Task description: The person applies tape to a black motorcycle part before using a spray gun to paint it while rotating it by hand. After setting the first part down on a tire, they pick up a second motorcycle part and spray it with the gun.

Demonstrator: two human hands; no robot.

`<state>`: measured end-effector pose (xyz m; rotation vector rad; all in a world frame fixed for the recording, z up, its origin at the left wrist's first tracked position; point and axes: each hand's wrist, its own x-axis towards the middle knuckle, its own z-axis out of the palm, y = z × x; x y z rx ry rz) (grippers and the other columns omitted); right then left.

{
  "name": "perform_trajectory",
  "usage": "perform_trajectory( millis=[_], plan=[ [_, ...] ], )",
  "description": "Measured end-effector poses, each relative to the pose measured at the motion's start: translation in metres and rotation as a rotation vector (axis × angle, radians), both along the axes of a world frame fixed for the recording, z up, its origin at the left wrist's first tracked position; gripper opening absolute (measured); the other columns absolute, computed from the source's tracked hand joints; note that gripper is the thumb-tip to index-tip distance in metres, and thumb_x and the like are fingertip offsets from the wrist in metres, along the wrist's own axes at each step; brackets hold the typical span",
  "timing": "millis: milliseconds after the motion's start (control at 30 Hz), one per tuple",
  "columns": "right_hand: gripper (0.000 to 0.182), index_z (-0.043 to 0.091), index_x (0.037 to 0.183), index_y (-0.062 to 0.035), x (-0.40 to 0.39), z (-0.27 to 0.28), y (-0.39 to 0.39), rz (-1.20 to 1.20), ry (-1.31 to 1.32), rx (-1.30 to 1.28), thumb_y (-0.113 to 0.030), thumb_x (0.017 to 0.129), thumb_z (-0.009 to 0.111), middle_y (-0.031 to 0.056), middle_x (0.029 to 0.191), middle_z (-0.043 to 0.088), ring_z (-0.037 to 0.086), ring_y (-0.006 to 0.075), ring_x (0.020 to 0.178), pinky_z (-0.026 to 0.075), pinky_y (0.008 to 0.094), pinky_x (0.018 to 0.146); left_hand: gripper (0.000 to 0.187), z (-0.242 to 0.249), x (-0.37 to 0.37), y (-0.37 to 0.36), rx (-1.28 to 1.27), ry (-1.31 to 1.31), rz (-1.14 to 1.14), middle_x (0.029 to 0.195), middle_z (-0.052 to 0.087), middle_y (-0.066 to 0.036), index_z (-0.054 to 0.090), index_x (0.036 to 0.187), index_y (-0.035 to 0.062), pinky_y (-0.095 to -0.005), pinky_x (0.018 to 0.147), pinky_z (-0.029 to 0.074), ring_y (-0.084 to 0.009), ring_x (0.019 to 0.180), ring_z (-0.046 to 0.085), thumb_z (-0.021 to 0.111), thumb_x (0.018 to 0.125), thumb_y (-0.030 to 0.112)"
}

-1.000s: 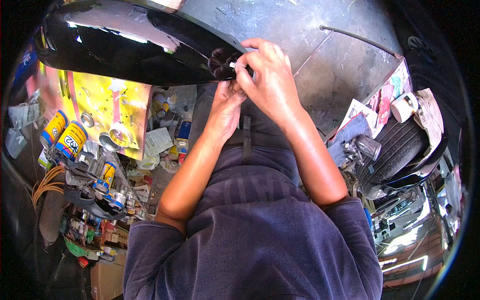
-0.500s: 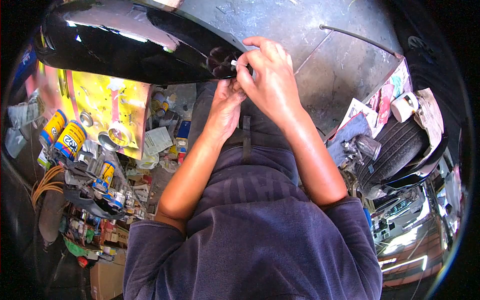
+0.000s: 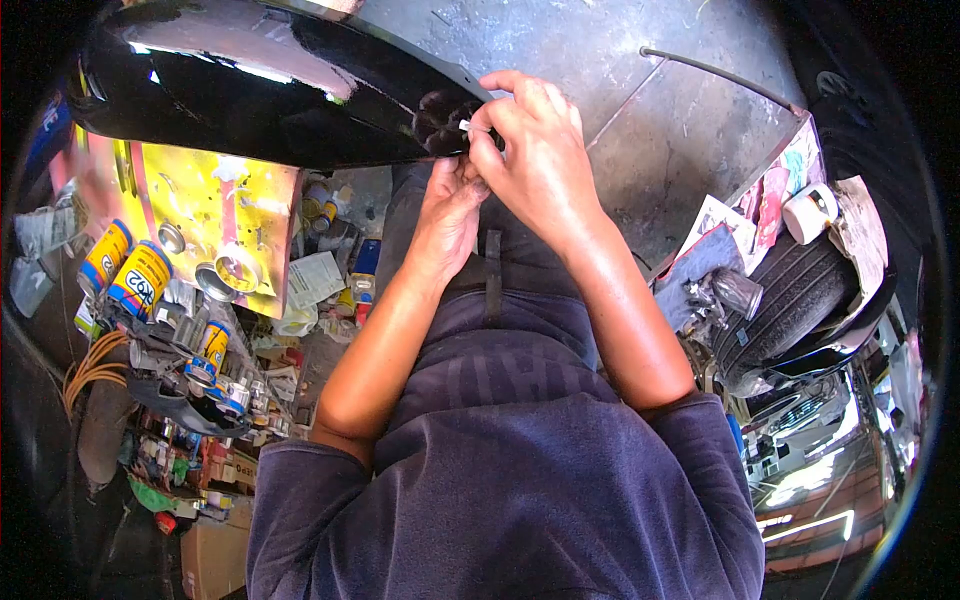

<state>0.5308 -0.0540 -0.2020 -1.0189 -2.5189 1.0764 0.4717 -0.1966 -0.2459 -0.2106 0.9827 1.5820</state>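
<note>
A large glossy black panel (image 3: 270, 90), curved like a car body part, spans the upper left of the head view. At its near right end, my left hand (image 3: 452, 210) is closed on the lower edge, thumb up, its other fingertips partly hidden. Just above it, my right hand (image 3: 535, 140) pinches a small white piece (image 3: 465, 125) between thumb and forefinger, against the panel's dark surface. What the piece is I cannot make out. The other right fingers are curled loosely past the panel's rim.
Left of me stand a yellow paint-stained board (image 3: 200, 190), yellow-blue cans (image 3: 142, 278) and cluttered shelves of small items. On the right, a tire (image 3: 790, 300) carries papers and a white cup (image 3: 808, 214). A thin dark rod (image 3: 715, 72) crosses the grey floor (image 3: 600, 40).
Almost nothing differs. My right hand and the white piece have shifted very slightly left; my left hand keeps its place at the panel's edge.
</note>
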Motion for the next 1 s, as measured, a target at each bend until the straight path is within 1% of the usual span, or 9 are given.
perform_trajectory(
  millis=[200, 300, 400, 567, 667, 767, 867, 900, 1000],
  plan=[
    [0.012, 0.065, 0.085, -0.0058, 0.004, 0.006, -0.001, -0.015, 0.010, 0.039, -0.015, 0.078, 0.067, 0.0104, 0.120, 0.062, 0.055, 0.0306, 0.115, 0.040, 0.0460, 0.096, 0.041, 0.002, 0.002, 0.000, 0.015, 0.006, -0.017, 0.130, 0.056, -0.004, 0.054, 0.117, 0.0094, -0.0412, 0.111, 0.032, -0.0196, 0.127, 0.048, 0.076, 0.086, 0.025],
    [0.012, 0.065, 0.085, -0.0058, 0.010, 0.007, -0.001, -0.029, -0.003, 0.040, -0.015, 0.078, 0.067, 0.0103, 0.120, 0.062, 0.055, 0.0306, 0.115, 0.039, 0.0465, 0.096, 0.045, 0.008, 0.003, 0.002, -0.018, 0.042, -0.063, 0.132, 0.054, -0.005, 0.051, 0.122, 0.0078, -0.0398, 0.111, 0.032, -0.0193, 0.127, 0.046, 0.074, 0.087, 0.024],
    [0.012, 0.064, 0.085, -0.0057, 0.018, 0.010, -0.002, -0.046, -0.016, 0.012, -0.015, 0.078, 0.067, 0.0103, 0.120, 0.061, 0.054, 0.0306, 0.115, 0.039, 0.0469, 0.097, 0.058, 0.007, 0.002, -0.001, 0.010, 0.027, -0.073, 0.138, 0.048, -0.009, 0.043, 0.136, 0.0048, -0.0309, 0.101, 0.041, -0.0167, 0.123, 0.050, 0.073, 0.086, 0.015],
    [0.011, 0.064, 0.085, -0.0053, 0.032, 0.013, -0.004, -0.120, 0.001, -0.051, -0.014, 0.080, 0.067, 0.0103, 0.120, 0.061, 0.054, 0.0309, 0.116, 0.040, 0.0461, 0.097, 0.056, 0.003, 0.000, -0.014, -0.075, 0.063, -0.143, 0.139, 0.048, -0.009, 0.044, 0.137, 0.0052, -0.0303, 0.100, 0.041, -0.0158, 0.121, 0.050, 0.068, 0.087, 0.011],
    [0.010, 0.065, 0.087, -0.0031, 0.047, 0.008, -0.012, -0.230, 0.082, -0.187, -0.011, 0.081, 0.066, 0.0132, 0.119, 0.061, 0.058, 0.0327, 0.110, 0.044, 0.0435, 0.094, 0.049, -0.001, 0.003, -0.025, -0.173, 0.037, -0.224, 0.134, 0.053, -0.008, 0.049, 0.135, 0.0054, -0.0298, 0.097, 0.042, -0.0147, 0.116, 0.052, 0.066, 0.090, 0.011],
    [0.010, 0.067, 0.090, -0.0001, 0.067, -0.001, -0.027, -0.384, 0.235, -0.624, -0.009, 0.085, 0.065, 0.0131, 0.118, 0.061, 0.063, 0.0278, 0.104, 0.050, 0.0382, 0.089, 0.039, 0.007, 0.006, -0.028, -0.206, -0.011, -0.311, 0.125, 0.060, -0.005, 0.055, 0.130, 0.0049, -0.0296, 0.095, 0.042, -0.0139, 0.111, 0.055, 0.062, 0.093, 0.012],
    [0.012, 0.068, 0.093, 0.0023, 0.085, -0.006, -0.044, -0.539, 0.334, -1.020, -0.008, 0.090, 0.063, 0.0110, 0.115, 0.062, 0.063, 0.0200, 0.101, 0.052, 0.0330, 0.086, 0.030, 0.016, 0.012, -0.021, -0.211, -0.032, -0.355, 0.117, 0.066, -0.005, 0.060, 0.125, 0.0035, -0.0301, 0.091, 0.045, -0.0139, 0.106, 0.059, 0.060, 0.095, 0.008],
    [0.012, 0.070, 0.094, 0.0023, 0.090, -0.005, -0.047, -0.597, 0.330, -1.148, -0.004, 0.094, 0.059, 0.0058, 0.114, 0.062, 0.060, 0.0124, 0.103, 0.048, 0.0279, 0.092, 0.029, 0.017, 0.015, -0.019, -0.216, -0.040, -0.363, 0.118, 0.066, -0.005, 0.061, 0.124, 0.0034, -0.0299, 0.090, 0.046, -0.0140, 0.106, 0.060, 0.060, 0.095, 0.006],
    [0.013, 0.069, 0.098, 0.0027, 0.104, -0.014, -0.056, -0.624, 0.323, -1.104, -0.005, 0.094, 0.060, 0.0044, 0.110, 0.063, 0.061, 0.0122, 0.099, 0.048, 0.0273, 0.090, 0.024, 0.023, 0.023, -0.009, -0.256, 0.000, -0.364, 0.114, 0.067, -0.004, 0.063, 0.120, 0.0053, -0.0303, 0.087, 0.047, -0.0143, 0.104, 0.061, 0.060, 0.096, 0.007]
  ],
)
